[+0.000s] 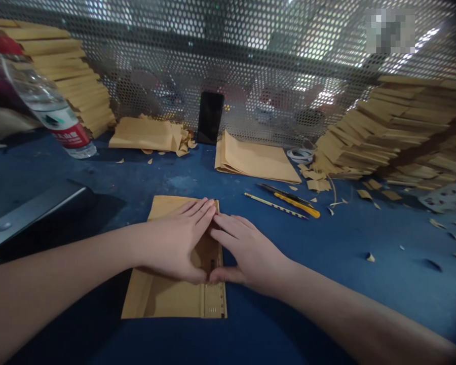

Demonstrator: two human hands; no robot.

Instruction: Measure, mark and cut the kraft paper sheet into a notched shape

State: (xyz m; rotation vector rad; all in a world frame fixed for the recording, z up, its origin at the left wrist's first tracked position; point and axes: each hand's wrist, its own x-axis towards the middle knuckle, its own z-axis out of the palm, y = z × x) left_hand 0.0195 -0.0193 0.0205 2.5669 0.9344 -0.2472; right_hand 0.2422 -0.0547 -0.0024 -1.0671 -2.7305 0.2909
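A flat brown kraft paper envelope (171,299) lies on the blue table in front of me. Across its upper middle rests my left hand (182,235), open, its fingers stretched toward the far right corner. My right hand (247,248) is at the envelope's right edge, open, with the fingers extended and the thumb apart. Both hands' fingertips and thumbs meet near that edge, framing a patch of the paper. A folded strip with small printed marks runs down the right side of the envelope. Part of the paper is hidden under my hands.
Stacks of kraft envelopes (403,126) rise at right and far left. A water bottle (57,106), an upright phone (210,117), folded kraft paper (254,157), a pencil (275,206) and a yellow cutter knife (298,204) stand or lie about. A grey device (34,218) sits left.
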